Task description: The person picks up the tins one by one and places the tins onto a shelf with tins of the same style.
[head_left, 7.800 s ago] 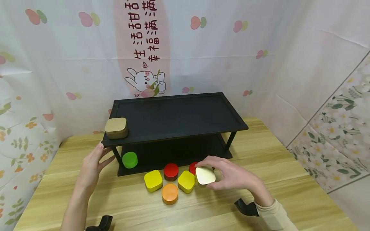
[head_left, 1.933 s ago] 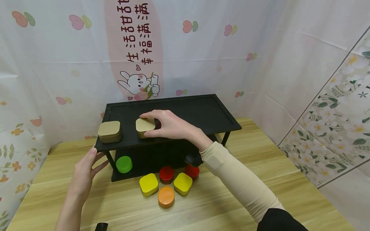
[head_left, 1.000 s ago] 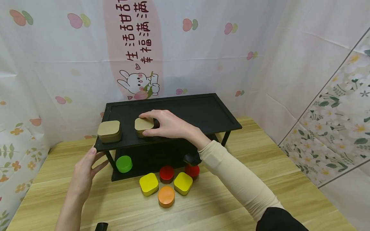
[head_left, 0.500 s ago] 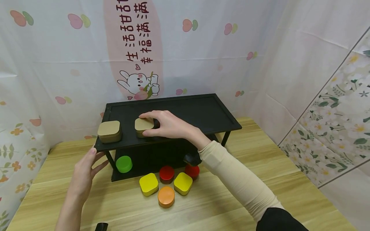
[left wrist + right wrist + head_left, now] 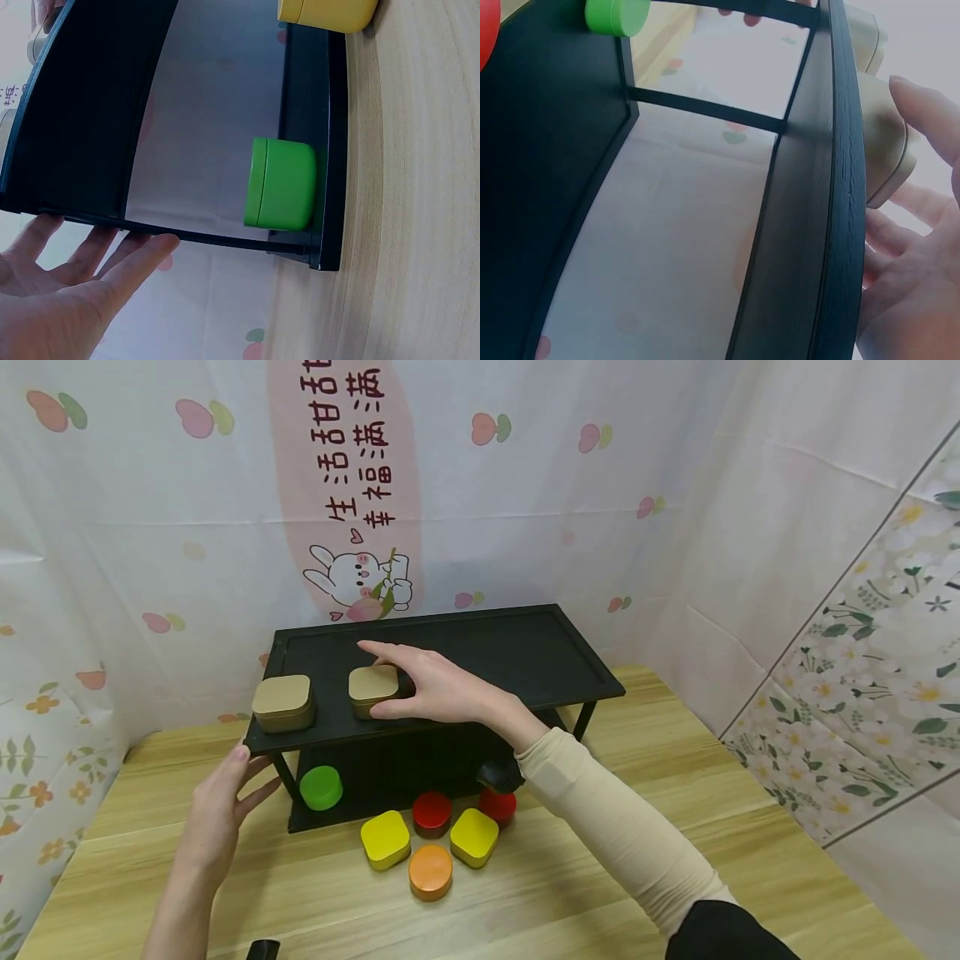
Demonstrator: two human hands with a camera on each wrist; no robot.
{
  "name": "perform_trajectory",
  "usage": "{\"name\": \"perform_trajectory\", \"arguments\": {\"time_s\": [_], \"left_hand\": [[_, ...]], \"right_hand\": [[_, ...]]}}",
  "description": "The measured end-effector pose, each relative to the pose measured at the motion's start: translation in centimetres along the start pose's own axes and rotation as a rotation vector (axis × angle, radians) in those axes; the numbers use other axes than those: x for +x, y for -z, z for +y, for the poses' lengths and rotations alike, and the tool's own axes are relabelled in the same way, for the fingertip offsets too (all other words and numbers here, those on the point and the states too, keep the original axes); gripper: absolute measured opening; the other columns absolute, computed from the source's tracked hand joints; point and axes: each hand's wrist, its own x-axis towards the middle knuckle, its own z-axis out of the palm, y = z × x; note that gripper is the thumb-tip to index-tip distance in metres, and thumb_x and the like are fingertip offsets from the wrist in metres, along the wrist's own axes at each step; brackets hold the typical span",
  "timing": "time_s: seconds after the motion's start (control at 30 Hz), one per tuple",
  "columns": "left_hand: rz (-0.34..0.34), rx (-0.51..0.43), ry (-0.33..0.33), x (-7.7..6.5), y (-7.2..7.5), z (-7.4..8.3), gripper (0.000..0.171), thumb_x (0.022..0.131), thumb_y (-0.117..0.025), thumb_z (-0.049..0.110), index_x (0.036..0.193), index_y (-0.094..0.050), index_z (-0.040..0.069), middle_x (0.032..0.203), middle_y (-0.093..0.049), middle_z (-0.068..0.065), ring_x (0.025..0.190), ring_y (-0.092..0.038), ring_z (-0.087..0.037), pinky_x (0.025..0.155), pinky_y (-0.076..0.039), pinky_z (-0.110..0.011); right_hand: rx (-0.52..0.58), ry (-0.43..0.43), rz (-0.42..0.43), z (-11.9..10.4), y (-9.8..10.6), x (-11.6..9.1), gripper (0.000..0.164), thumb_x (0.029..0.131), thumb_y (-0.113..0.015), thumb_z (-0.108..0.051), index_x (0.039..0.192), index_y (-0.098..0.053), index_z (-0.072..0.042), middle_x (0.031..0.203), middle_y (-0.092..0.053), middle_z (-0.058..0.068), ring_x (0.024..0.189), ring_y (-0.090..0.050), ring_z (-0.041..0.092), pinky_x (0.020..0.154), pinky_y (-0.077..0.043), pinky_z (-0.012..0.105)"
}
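My right hand [image 5: 442, 689] is around a square gold tin [image 5: 372, 685] on the top board of a black two-tier rack [image 5: 480, 647]. The index finger stands straight, lifted off the tin; the thumb is in front of it. In the right wrist view, the thumb and the other fingers are spread about the tin [image 5: 885, 142]. At the rack's front left corner, my left hand [image 5: 217, 806] rests its fingertips on the edge, fingers extended. A second gold tin [image 5: 283, 702] sits at the board's left end. Below it, a round green tin [image 5: 321, 787] stands on the lower board.
Before the rack, on the wooden table [image 5: 300, 893], are two yellow square tins [image 5: 386, 839], two red round tins [image 5: 432, 813] and an orange round tin [image 5: 431, 872]. A printed curtain [image 5: 525, 552] hangs behind. The right forearm passes over the table's right side.
The right hand brought the gold tin from the table up onto the rack's top board. In the last half second its index finger lifted away from the tin. The left hand stayed at the corner.
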Motion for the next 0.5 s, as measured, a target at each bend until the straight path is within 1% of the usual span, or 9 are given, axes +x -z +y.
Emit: {"name": "perform_trajectory", "arguments": {"time_s": [0.17,0.23,0.4,0.5], "left_hand": [[0.003,0.0,0.003,0.0,0.0,0.0,0.04,0.113,-0.039,0.028,0.148,-0.056,0.017,0.135,-0.06,0.021,0.12,-0.059,0.004,0.09,-0.061,-0.014],[0.004,0.002,0.004,0.0,0.0,0.0,0.04,0.113,-0.039,0.029,0.148,-0.056,0.017,0.135,-0.06,0.021,0.12,-0.059,0.004,0.09,-0.061,-0.014],[0.003,0.018,0.01,0.1,0.1,0.0,0.041,0.113,-0.039,0.03,0.148,-0.056,0.018,0.136,-0.059,0.02,0.121,-0.058,0.004,0.09,-0.061,-0.013],[0.006,0.02,0.013,0.1,0.1,0.0,0.04,0.113,-0.039,0.03,0.146,-0.058,0.02,0.137,-0.058,0.019,0.121,-0.058,0.004,0.09,-0.061,-0.013]], "right_hand": [[0.002,0.003,0.014,0.0,0.0,-0.4,0.085,0.095,-0.076,-0.036,0.163,-0.028,-0.02,0.151,-0.056,0.003,0.141,-0.049,0.017,0.125,-0.043,0.039],[0.008,0.0,0.023,0.0,0.0,-0.8,0.085,0.095,-0.076,-0.036,0.163,-0.029,-0.022,0.152,-0.055,0.003,0.141,-0.048,0.017,0.123,-0.045,0.039],[0.017,-0.012,0.065,-0.1,0.0,-1.9,0.085,0.093,-0.077,-0.036,0.163,-0.029,-0.024,0.152,-0.052,0.002,0.137,-0.049,0.017,0.112,-0.054,0.038],[0.025,-0.017,0.091,-0.1,0.0,-2.6,0.084,0.093,-0.077,-0.035,0.163,-0.031,-0.025,0.152,-0.051,0.003,0.135,-0.05,0.017,0.109,-0.056,0.037]]}}
